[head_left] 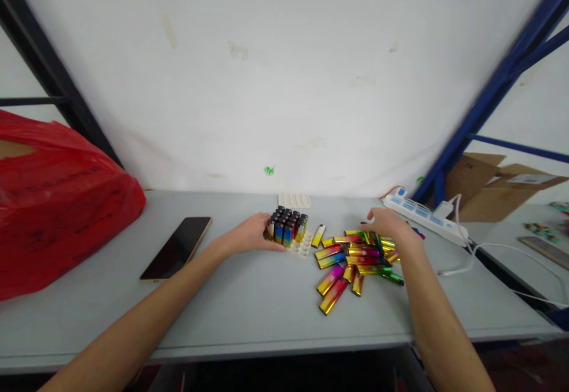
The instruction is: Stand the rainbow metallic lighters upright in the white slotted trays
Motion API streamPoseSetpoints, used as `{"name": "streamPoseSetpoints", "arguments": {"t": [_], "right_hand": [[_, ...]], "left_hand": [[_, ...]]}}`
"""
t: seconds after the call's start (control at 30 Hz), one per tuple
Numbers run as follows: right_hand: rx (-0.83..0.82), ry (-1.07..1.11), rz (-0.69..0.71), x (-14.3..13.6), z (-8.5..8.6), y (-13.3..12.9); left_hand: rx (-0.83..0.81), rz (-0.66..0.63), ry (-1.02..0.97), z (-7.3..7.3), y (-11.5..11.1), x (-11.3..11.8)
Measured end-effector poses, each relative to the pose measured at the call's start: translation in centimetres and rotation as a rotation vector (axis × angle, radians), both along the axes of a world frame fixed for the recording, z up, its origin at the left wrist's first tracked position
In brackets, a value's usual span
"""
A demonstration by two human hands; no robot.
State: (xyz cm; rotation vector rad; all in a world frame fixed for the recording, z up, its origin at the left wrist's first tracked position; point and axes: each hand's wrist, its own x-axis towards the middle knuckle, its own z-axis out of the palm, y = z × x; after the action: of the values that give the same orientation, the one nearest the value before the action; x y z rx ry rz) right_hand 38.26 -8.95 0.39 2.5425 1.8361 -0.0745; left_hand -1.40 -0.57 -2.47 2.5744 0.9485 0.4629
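Note:
My left hand [249, 233] is wrapped around the left side of a block of upright lighters [288, 226] with black tops and shiny coloured bodies. They stand in a white tray with round holes [301, 246], whose right part shows bare holes. My right hand [389, 226] is over the back of a loose pile of metallic lighters [362, 255] in gold, red, blue, green and purple. Its thumb and forefinger look curved and apart, and its other fingers are hidden. One yellow and white lighter [318, 236] lies between the tray and the pile.
A second white tray [294, 201] lies against the wall. To the left are a black phone [178, 248] and a big red plastic bag [57, 208]. At the right, a white power strip [427, 217] with cables sits near a blue post and a cardboard box [493, 190].

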Motion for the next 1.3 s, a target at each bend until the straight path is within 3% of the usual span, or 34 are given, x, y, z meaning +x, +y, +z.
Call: {"name": "streamPoseSetpoints", "arguments": {"t": [0.13, 0.27, 0.4, 0.47, 0.53, 0.87, 1.07, 1.3], "right_hand": [[0.061, 0.013, 0.103, -1.5, -0.3, 0.9], [0.297, 0.105, 0.217, -3.1, 1.0, 1.3], [0.526, 0.603, 0.352, -5.0, 1.5, 1.1], [0.541, 0.851, 0.402, -6.3, 1.1, 1.0], [0.526, 0.946, 0.430, -7.6, 0.7, 0.9], [0.648, 0.623, 0.416, -13.5, -0.6, 0.5], [0.668, 0.587, 0.424, -14.2, -1.0, 0.3], [0.652, 0.520, 0.494, -14.0, -0.1, -0.3]], "left_hand": [[-0.014, 0.026, 0.015, 0.3, -0.1, 0.1], [-0.026, 0.000, 0.006, 0.6, -0.3, 0.2], [-0.040, 0.001, -0.010, 0.6, -0.4, 0.2], [-0.036, -0.018, -0.010, 0.5, -0.3, 0.1], [-0.029, -0.028, 0.000, 0.4, -0.1, 0.1], [0.002, 0.007, -0.024, 0.3, -0.6, 0.6], [-0.015, -0.014, -0.026, 0.3, -0.6, 0.6], [-0.024, 0.005, -0.074, 0.1, -0.4, 0.5]]}}
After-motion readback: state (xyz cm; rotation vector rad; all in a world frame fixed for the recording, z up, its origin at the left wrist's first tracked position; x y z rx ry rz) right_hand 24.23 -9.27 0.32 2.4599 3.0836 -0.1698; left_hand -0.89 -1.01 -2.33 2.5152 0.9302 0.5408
